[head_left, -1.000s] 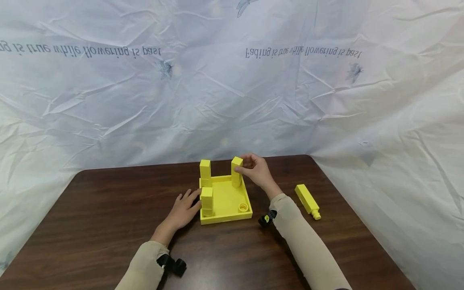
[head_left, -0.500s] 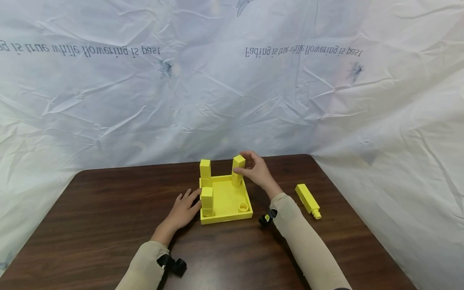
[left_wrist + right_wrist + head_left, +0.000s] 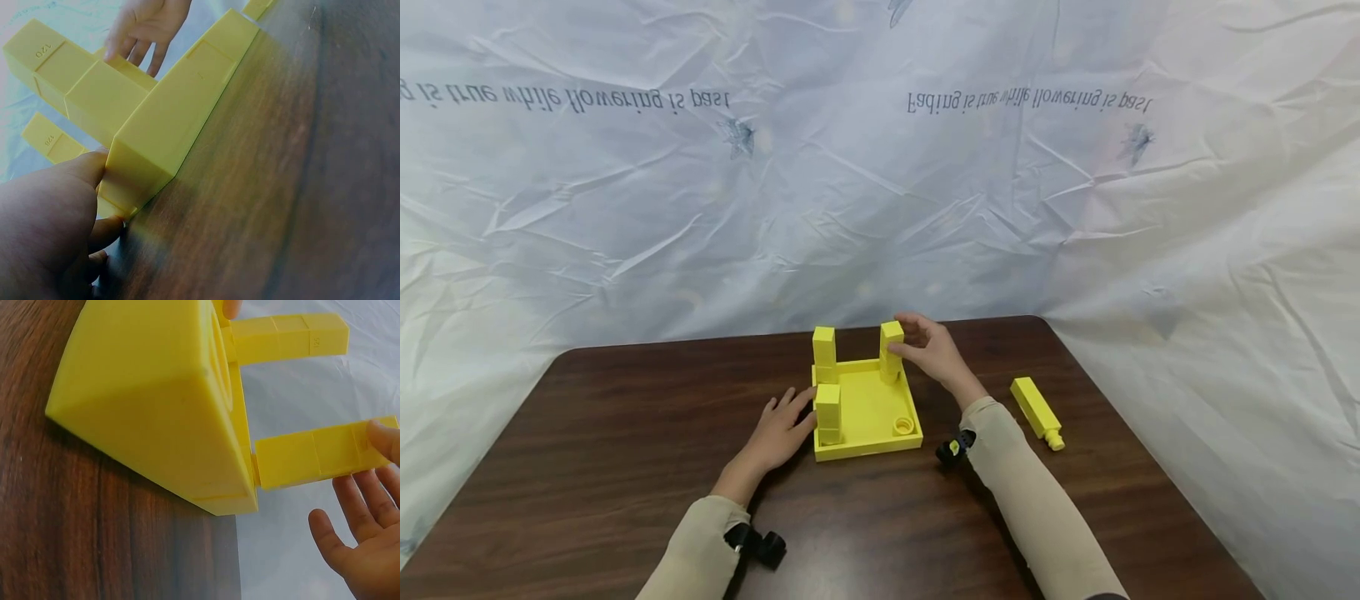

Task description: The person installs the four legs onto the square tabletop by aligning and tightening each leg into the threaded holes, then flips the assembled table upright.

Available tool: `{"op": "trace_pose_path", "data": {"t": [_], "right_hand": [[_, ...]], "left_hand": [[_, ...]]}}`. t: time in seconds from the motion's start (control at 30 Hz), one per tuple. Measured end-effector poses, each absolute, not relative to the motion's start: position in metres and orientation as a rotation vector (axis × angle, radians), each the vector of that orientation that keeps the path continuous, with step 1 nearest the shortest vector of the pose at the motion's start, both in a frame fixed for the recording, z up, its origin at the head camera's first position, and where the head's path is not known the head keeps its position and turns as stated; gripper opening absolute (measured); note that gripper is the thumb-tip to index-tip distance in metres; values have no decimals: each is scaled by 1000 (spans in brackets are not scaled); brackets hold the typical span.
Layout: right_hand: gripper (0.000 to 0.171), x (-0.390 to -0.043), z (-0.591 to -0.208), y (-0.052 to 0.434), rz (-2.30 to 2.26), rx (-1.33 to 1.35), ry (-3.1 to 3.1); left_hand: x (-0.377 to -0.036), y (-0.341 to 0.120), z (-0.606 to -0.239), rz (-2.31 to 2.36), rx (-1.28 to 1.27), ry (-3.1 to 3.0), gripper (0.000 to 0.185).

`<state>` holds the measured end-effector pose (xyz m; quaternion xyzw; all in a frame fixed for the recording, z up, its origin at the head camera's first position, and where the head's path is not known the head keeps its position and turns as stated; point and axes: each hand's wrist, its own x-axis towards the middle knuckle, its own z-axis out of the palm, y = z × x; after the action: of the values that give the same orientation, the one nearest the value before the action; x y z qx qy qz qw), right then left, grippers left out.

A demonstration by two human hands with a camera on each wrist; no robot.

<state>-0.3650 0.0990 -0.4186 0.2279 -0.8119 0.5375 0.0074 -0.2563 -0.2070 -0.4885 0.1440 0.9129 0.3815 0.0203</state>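
A shallow square yellow tray lies on the table. My right hand pinches the upper part of a square yellow post between thumb and fingers; this post stands upright at the tray's far right corner. In the right wrist view, a narrow neck shows under the post. Against the tray's left wall rest the outstretched fingers of my left hand. Beside them, another post stands at the near left corner, and one more at the far left. A round socket sits at the near right corner.
Right of the tray, a loose yellow post lies on the dark wooden table, its narrow stepped end toward me. A pale printed sheet hangs behind the table's back edge and along its sides.
The post in my right hand has turned about its length, and its faces now stand squarer to the tray. My right fingers have shifted slightly around it. The left hand has stayed put.
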Motion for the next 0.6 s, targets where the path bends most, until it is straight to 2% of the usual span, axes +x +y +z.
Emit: {"op": "trace_pose_path", "data": {"t": [0.6], "right_hand": [[46,-363,-423,92,1654,573,-2470]], "left_hand": [[-257,-207,-489,1198,459,2841,60]]}}
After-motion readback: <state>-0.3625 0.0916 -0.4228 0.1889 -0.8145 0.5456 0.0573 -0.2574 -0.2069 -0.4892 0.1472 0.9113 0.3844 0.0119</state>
